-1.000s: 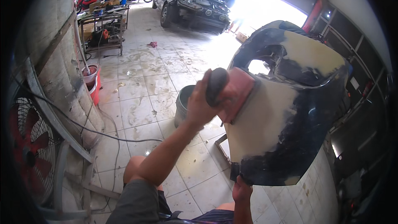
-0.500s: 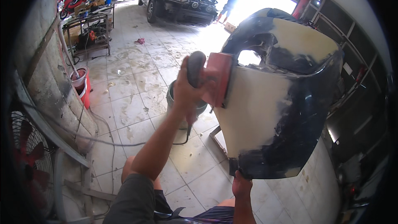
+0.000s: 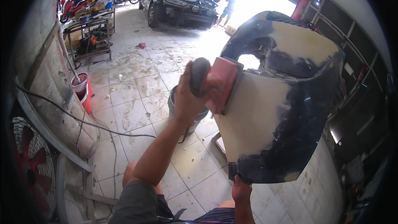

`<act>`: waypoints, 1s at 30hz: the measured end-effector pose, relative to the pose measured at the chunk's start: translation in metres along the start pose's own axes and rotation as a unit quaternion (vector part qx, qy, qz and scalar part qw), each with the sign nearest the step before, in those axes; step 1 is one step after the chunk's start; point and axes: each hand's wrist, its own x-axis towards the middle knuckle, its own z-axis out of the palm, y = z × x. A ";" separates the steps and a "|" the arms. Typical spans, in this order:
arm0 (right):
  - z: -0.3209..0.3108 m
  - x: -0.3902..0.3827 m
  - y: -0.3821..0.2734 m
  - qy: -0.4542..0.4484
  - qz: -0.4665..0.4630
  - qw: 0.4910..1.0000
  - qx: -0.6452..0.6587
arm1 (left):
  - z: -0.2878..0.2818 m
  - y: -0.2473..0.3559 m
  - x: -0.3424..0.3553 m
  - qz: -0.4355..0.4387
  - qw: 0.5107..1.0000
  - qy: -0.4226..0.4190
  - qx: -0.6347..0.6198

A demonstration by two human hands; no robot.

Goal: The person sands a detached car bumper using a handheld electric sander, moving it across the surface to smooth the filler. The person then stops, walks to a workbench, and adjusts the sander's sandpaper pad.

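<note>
My left hand (image 3: 186, 104) is closed around a red electric sander (image 3: 226, 84) with a dark rounded rear part. The sander's flat pad lies against the left part of a large curved car bumper (image 3: 259, 114), or seems to touch it. Patches of cream filler and dark blue-black paint cover the bumper, and an opening shows in its upper left. At the bumper's lower corner, my right hand (image 3: 241, 190) grips the edge, fingers partly hidden behind it. A dark cord (image 3: 120, 133) runs from the left toward the sander, passing behind my left forearm.
A green bucket (image 3: 202, 118) stands behind my left hand. On the left are a caged fan (image 3: 35, 164), a red bucket (image 3: 85, 95) and a cluttered metal cart (image 3: 89, 37). Farther off are a dark car (image 3: 182, 6) with its hood up and a person (image 3: 229, 9).
The sander has shifted slightly right and down along the bumper and tilted clockwise, with my left hand moving along. The cord has swung. My right hand keeps its grip on the lower edge.
</note>
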 end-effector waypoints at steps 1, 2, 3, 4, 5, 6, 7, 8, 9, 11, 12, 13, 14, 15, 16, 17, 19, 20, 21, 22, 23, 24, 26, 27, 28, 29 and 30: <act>0.000 0.000 0.000 -0.020 -0.008 0.999 0.026 | 0.000 -0.010 0.006 -0.033 0.999 0.001 -0.011; 0.000 0.000 0.001 -0.012 -0.008 1.000 0.001 | -0.001 -0.019 0.013 -0.065 0.998 0.000 -0.023; 0.000 0.000 0.000 -0.019 -0.014 1.000 -0.004 | -0.002 -0.026 0.019 -0.080 0.997 0.009 -0.019; 0.001 -0.001 0.000 -0.040 -0.023 0.999 0.010 | -0.003 -0.031 0.024 -0.109 0.994 0.010 -0.017; 0.002 -0.001 -0.001 -0.024 -0.020 0.999 -0.012 | -0.005 -0.032 0.027 -0.125 0.991 0.012 -0.050; 0.004 0.000 0.000 -0.025 -0.021 0.999 -0.014 | -0.006 -0.031 0.031 -0.161 0.986 0.009 -0.038; 0.005 0.000 -0.001 -0.044 -0.023 0.999 0.011 | -0.007 -0.026 0.029 -0.162 0.986 0.001 -0.047; 0.007 -0.001 -0.002 -0.019 -0.015 1.000 -0.008 | -0.008 -0.019 0.031 -0.188 0.981 -0.011 -0.049; 0.009 0.000 -0.002 -0.013 -0.008 1.000 0.002 | -0.008 -0.010 0.029 -0.158 0.986 -0.013 -0.047; 0.014 -0.001 -0.001 -0.014 -0.006 1.000 0.017 | -0.009 0.013 0.014 -0.120 0.992 -0.019 -0.038; 0.015 0.000 -0.001 -0.019 -0.010 1.000 0.022 | -0.008 0.025 0.010 -0.110 0.993 -0.023 -0.030; 0.016 -0.002 -0.001 -0.041 -0.018 0.998 0.040 | -0.006 0.036 0.005 -0.091 0.995 -0.026 -0.025; 0.017 -0.003 -0.002 -0.014 -0.010 1.000 0.011 | -0.005 0.046 -0.003 -0.065 0.997 -0.026 -0.025; 0.018 -0.003 -0.002 -0.007 -0.008 1.000 0.000 | -0.005 0.056 -0.010 -0.068 0.996 -0.040 -0.035; 0.020 -0.003 -0.001 -0.009 -0.008 1.000 0.008 | -0.003 0.067 -0.017 -0.039 0.998 -0.040 -0.028; 0.022 -0.004 -0.002 0.013 0.009 1.000 -0.012 | 0.000 0.076 -0.025 -0.010 0.999 -0.041 -0.021; 0.024 -0.004 -0.004 0.029 0.029 0.999 -0.002 | 0.001 0.093 -0.043 0.036 0.998 -0.054 0.004; 0.025 -0.003 -0.005 0.017 0.022 1.000 -0.007 | -0.001 0.101 -0.055 0.053 0.996 -0.066 0.021; 0.027 -0.003 -0.005 -0.006 0.008 1.000 0.007 | -0.001 0.108 -0.066 0.085 0.993 -0.070 0.029; 0.030 -0.001 -0.006 -0.038 -0.012 0.999 0.032 | -0.001 0.114 -0.076 0.088 0.992 -0.084 0.043; 0.031 -0.001 -0.006 -0.023 -0.003 0.999 0.022 | -0.001 0.118 -0.087 0.105 0.989 -0.100 0.037; 0.032 -0.001 -0.007 -0.016 0.000 1.000 0.024 | -0.002 0.121 -0.094 0.123 0.985 -0.118 0.029; 0.033 -0.001 -0.007 -0.007 0.005 1.000 0.024 | -0.005 0.120 -0.099 0.150 0.979 -0.138 0.031; 0.033 -0.001 -0.006 -0.004 0.007 1.000 0.022 | -0.005 0.118 -0.100 0.177 0.973 -0.147 0.023; 0.033 -0.002 -0.005 0.004 0.009 0.999 0.033 | -0.006 0.115 -0.098 0.161 0.977 -0.135 0.043; 0.033 -0.002 -0.004 -0.003 0.008 1.000 0.013 | -0.006 0.109 -0.090 0.163 0.978 -0.119 0.056; 0.033 -0.001 -0.003 -0.004 0.008 1.000 0.006 | -0.006 0.104 -0.080 0.165 0.979 -0.104 0.068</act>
